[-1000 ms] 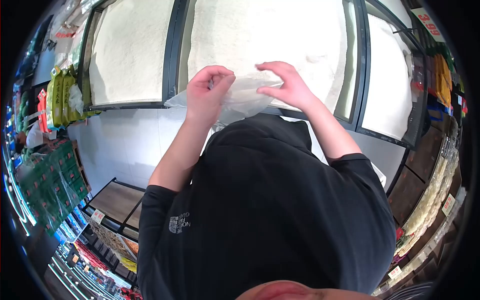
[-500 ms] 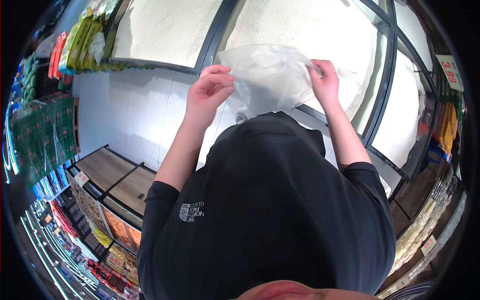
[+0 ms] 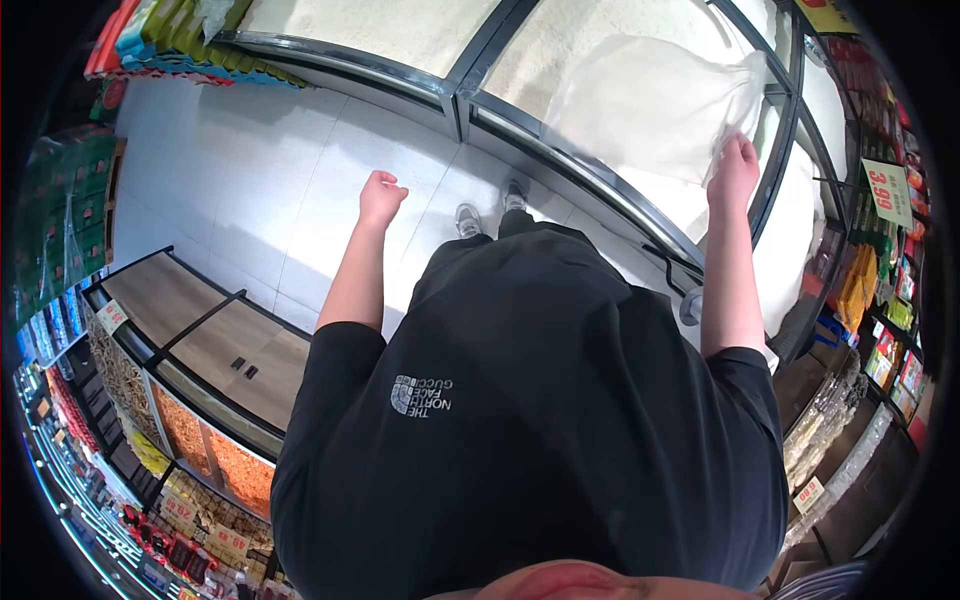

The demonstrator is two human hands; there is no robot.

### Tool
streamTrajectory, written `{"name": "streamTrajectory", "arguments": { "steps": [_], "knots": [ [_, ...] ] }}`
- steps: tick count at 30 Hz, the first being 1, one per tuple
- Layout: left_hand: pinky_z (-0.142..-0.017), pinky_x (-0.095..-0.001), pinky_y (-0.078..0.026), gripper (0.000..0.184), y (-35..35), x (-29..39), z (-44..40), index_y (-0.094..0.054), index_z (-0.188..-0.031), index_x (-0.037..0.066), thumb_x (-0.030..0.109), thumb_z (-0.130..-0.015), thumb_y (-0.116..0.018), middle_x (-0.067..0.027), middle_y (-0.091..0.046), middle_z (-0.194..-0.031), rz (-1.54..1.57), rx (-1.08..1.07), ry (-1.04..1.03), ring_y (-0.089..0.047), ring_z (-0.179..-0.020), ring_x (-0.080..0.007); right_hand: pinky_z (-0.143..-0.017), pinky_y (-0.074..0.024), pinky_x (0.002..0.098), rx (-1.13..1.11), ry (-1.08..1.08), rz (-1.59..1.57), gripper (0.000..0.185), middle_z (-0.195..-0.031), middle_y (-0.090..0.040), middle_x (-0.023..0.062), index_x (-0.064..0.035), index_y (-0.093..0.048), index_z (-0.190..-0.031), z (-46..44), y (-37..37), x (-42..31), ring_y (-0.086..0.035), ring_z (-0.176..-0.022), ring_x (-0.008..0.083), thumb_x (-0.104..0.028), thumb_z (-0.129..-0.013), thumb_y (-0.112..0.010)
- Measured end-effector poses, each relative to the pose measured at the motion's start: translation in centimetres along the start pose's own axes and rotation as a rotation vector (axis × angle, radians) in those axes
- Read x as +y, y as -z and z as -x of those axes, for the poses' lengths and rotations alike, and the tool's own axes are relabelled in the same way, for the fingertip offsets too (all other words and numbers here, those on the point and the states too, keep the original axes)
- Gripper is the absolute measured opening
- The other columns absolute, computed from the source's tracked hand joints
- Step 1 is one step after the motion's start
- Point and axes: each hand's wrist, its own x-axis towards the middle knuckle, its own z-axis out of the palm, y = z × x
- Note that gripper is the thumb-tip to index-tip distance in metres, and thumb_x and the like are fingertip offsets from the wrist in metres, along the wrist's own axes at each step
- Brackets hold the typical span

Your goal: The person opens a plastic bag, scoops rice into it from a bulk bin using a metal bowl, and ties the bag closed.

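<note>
My right hand [image 3: 735,170] grips the edge of a thin clear plastic bag [image 3: 650,105]. The bag puffs out to the left of that hand, over a black-framed bin [image 3: 530,75] of white grain or powder, too fine to name. To the left, above the white tiled floor, my left hand [image 3: 382,198] is closed with curled fingers. Nothing shows in it, and it is apart from the bag.
Green and red packs [image 3: 190,40] are stacked at upper left, above wrapped green cartons [image 3: 65,215]. A low wooden-topped stand [image 3: 220,330] is on the left. A price sign [image 3: 886,192] hangs at right near shelved packets. My shoes [image 3: 468,220] stand close to the bins.
My left hand has let go of the bag, closed, and moved left and down. My right hand has carried the bag to the right, over the bin. The view has shifted.
</note>
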Motion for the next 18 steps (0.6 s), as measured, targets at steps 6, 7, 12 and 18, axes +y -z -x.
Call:
{"name": "streamTrajectory", "arguments": {
  "steps": [6,7,12,18],
  "knots": [
    [-0.092,-0.0402,-0.055,0.049,0.3,-8.8,-4.7,-0.057,-0.122,0.003,0.015,-0.079,-0.076,-0.0181,-0.068,-0.114,-0.273,-0.087,0.159,-0.068,-0.104,-0.0317,-0.084,-0.0498,0.0254,0.062,0.014,-0.001,0.023,-0.103,-0.068,0.0041,0.0036,-0.068,-0.116,2.0,0.2,-2.8,-0.062,-0.093,0.0125,-0.011,-0.098,-0.067],
    [-0.092,-0.0398,-0.055,0.05,0.7,-8.9,-4.8,-0.058,-0.123,0.003,0.015,-0.079,-0.077,-0.018,-0.068,-0.114,-0.257,-0.073,0.202,-0.068,-0.103,-0.0322,-0.084,-0.05,0.0259,0.055,0.023,-0.017,0.023,-0.103,-0.068,0.0044,0.0032,-0.069,-0.116,2.3,0.3,-2.7,-0.062,-0.094,0.0129,-0.011,-0.098,-0.068],
    [-0.079,-0.0311,-0.054,0.039,2.9,-3.5,-1.5,-0.058,-0.125,0.004,0.015,-0.091,-0.072,-0.0108,-0.071,-0.109,0.502,-0.009,0.145,-0.069,-0.095,-0.0188,-0.087,-0.0509,0.0277,0.058,0.035,-0.084,0.023,-0.105,-0.068,0.0054,0.0027,-0.069,-0.115,3.5,0.4,-2.7,-0.062,-0.096,0.0146,-0.011,-0.096,-0.07],
    [-0.08,-0.028,-0.052,0.024,6.1,6.9,5.6,-0.063,-0.122,0.003,0.014,-0.1,-0.062,-0.0085,-0.071,-0.108,0.647,-0.075,-0.035,-0.067,-0.091,-0.0152,-0.095,-0.0514,0.0288,0.065,0.038,-0.148,0.026,-0.112,-0.069,0.0086,0.005,-0.068,-0.116,3.1,1.5,-2.5,-0.064,-0.105,0.0168,-0.01,-0.096,-0.071]
  ]
}}
